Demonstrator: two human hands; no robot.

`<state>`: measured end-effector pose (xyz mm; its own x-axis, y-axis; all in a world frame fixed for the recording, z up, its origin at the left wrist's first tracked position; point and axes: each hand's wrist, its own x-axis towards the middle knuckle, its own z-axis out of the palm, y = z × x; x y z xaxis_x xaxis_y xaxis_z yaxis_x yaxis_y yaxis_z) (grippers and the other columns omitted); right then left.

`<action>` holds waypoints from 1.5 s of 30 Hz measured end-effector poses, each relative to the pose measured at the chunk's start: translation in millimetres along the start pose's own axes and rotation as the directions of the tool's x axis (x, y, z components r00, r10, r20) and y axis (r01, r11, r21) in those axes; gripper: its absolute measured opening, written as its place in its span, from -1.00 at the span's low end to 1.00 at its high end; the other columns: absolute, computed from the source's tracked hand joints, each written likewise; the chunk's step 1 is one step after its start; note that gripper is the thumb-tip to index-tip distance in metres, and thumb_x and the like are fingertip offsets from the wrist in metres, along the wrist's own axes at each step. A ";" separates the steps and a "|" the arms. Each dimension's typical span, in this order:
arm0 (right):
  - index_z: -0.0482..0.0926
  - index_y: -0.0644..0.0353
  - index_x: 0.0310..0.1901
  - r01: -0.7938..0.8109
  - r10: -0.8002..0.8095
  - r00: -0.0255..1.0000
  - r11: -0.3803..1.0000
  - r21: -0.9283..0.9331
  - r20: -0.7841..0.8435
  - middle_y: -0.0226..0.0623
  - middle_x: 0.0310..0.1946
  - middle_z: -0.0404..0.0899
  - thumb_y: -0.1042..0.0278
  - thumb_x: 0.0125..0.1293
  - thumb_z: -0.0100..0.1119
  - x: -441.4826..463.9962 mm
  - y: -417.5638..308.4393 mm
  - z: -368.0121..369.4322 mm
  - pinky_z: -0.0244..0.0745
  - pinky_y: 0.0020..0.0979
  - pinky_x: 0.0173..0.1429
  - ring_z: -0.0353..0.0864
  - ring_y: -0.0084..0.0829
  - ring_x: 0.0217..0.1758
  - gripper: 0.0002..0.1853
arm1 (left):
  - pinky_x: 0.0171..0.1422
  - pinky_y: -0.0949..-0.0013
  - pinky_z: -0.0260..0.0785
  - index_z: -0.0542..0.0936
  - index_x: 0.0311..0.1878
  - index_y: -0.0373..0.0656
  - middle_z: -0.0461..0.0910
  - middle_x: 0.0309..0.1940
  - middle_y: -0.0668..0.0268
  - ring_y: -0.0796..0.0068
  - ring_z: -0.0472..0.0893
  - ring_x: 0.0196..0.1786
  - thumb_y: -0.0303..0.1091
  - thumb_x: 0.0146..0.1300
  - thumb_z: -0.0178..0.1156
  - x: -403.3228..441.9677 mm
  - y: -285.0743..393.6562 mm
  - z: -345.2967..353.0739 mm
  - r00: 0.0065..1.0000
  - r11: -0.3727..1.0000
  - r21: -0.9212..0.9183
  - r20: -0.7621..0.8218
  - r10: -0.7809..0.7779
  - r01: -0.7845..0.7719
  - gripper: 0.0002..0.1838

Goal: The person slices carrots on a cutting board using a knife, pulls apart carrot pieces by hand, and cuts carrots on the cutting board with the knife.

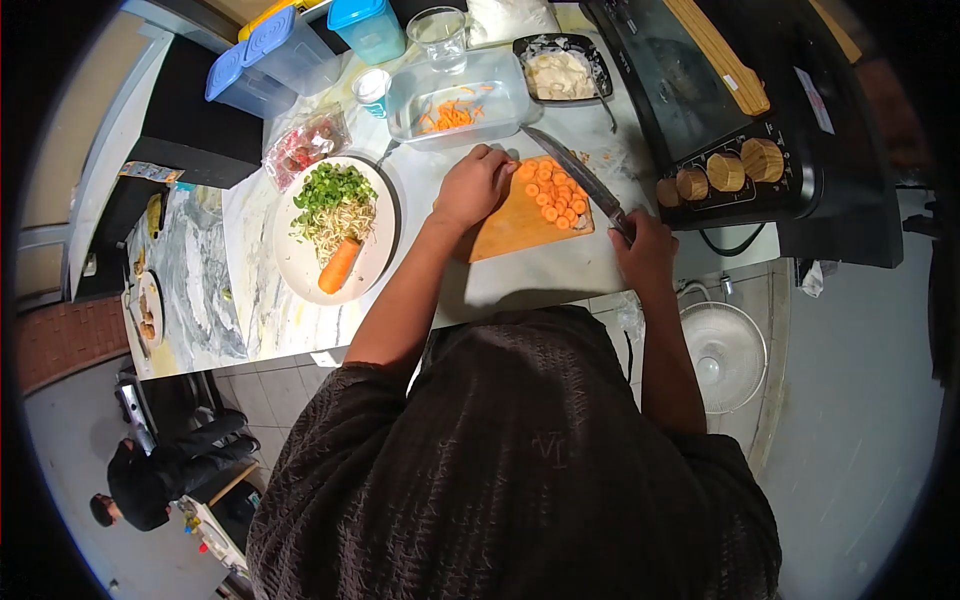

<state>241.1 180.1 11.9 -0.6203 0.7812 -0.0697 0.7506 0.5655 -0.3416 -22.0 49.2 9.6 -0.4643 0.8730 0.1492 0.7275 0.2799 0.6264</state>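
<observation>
Counter [555, 277] before you; clock read with twelve straight away from you. Cutting board [500, 228] on it, plate [284, 250] at nine o'clock from the board, clear container [507, 108] at eleven.

Your right forearm [668, 345] comes up from between five and six o'clock, the left forearm [412, 285] from seven, slanting inward.

Knife [578, 168]: handle wrapped in your closed right hand [647, 250], just off the board's right side; blade runs toward ten-thirty, along the far right of the cut carrot.

Your left hand [473, 188], over the board's left part: palm down, fingers bent, tips toward two o'clock. Whether they pinch anything, you cannot tell from here.

Carrot slices [560, 192], smallest: grouped on the board's right half, at three o'clock from your left hand, ten from your right.
</observation>
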 end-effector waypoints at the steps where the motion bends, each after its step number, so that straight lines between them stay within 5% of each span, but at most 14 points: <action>1: 0.50 0.06 -0.04 0.004 -0.004 1.000 1.000 0.000 0.002 -0.24 -0.11 0.57 0.14 0.22 0.31 0.3 2.7 2.9 0.28 0.07 0.14 0.53 -0.10 0.03 -0.66 | -0.04 0.10 0.47 0.63 -0.10 -0.20 0.60 -0.19 0.11 -0.01 0.61 -0.15 -0.28 0.37 0.19 -1.9 -0.5 -1.5 1.000 0.999 -0.032 0.001 -0.020 0.020 -0.80; 7: 0.53 0.21 -0.13 0.224 -0.204 0.958 0.971 0.080 -0.199 -0.14 -0.26 0.59 0.28 0.34 0.21 -0.2 9.1 11.4 0.37 -0.09 -0.01 0.57 -0.07 -0.15 -0.80 | -0.08 0.23 0.49 0.61 -0.09 -0.26 0.67 -0.27 0.03 0.09 0.67 -0.23 -0.30 0.35 0.23 -20.9 1.0 -17.9 0.986 0.975 -0.159 0.090 -0.141 0.154 -0.78; 9: 0.49 0.30 -0.14 0.304 -0.243 0.943 0.909 0.286 -0.229 -0.08 -0.32 0.54 0.31 0.39 0.16 -1.5 6.7 7.6 0.40 -0.15 -0.16 0.55 -0.07 -0.28 -0.79 | -0.10 0.25 0.49 0.61 -0.11 -0.27 0.67 -0.30 0.04 0.13 0.67 -0.25 -0.30 0.34 0.25 -28.4 3.0 -21.6 0.984 0.971 -0.170 0.087 -0.157 0.170 -0.78; 19: 0.47 0.28 -0.20 0.179 -0.197 0.980 0.839 0.514 -0.021 -0.07 -0.44 0.50 0.34 0.41 0.11 -46.2 -12.2 2.1 0.39 -0.14 -0.24 0.51 -0.06 -0.40 -0.84 | -0.21 0.22 0.45 0.61 -0.18 -0.26 0.64 -0.44 0.07 0.16 0.62 -0.41 -0.25 0.32 0.26 -50.0 9.2 -34.7 0.964 0.963 -0.145 0.174 -0.201 0.228 -0.77; 25: 0.46 0.25 -0.24 0.077 -0.128 0.990 0.829 0.554 0.054 -0.10 -0.51 0.47 0.32 0.41 0.12 -59.4 -12.1 8.8 0.37 -0.21 -0.34 0.47 -0.15 -0.49 -0.83 | -0.18 0.17 0.47 0.63 -0.17 -0.22 0.67 -0.41 0.07 0.07 0.66 -0.33 -0.24 0.27 0.27 -45.9 12.5 -33.8 0.929 0.944 -0.104 0.241 -0.281 0.313 -0.77; 32: 0.46 0.26 -0.25 0.047 -0.114 0.991 0.800 0.599 0.075 -0.13 -0.52 0.48 0.25 0.43 0.14 -56.9 -26.0 -1.0 0.36 -0.25 -0.33 0.45 -0.27 -0.49 -0.77 | -0.14 0.21 0.51 0.66 -0.15 -0.23 0.70 -0.35 0.03 0.07 0.69 -0.29 -0.18 0.30 0.26 -40.1 -2.6 -22.3 0.974 0.969 -0.125 0.112 -0.197 0.211 -0.72; 35: 0.46 0.27 -0.24 0.022 -0.088 0.993 0.804 0.594 0.083 -0.15 -0.52 0.49 0.23 0.44 0.13 -57.3 -28.7 -3.0 0.37 -0.26 -0.32 0.46 -0.30 -0.49 -0.76 | -0.08 0.17 0.51 0.66 -0.11 -0.20 0.69 -0.33 0.06 0.05 0.68 -0.26 -0.19 0.28 0.26 -30.9 5.4 -25.7 0.948 0.962 0.013 0.164 -0.273 0.274 -0.72; 45: 0.48 0.31 -0.21 -0.039 -0.005 0.998 0.775 0.630 0.069 -0.27 -0.54 0.47 0.20 0.43 0.13 -69.8 -29.6 -7.0 0.32 -0.38 -0.34 0.37 -0.49 -0.49 -0.72 | -0.05 0.12 0.48 0.66 -0.11 -0.20 0.57 -0.28 0.09 0.05 0.62 -0.19 -0.21 0.18 0.35 4.7 5.9 11.6 1.000 1.000 0.015 0.020 0.011 -0.011 -0.70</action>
<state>263.7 110.7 33.5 -0.6386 0.7581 -0.1321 0.4631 0.2414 -0.8528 -14.1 59.5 5.1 -0.4463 0.8837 0.1409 0.7402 0.2760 0.6132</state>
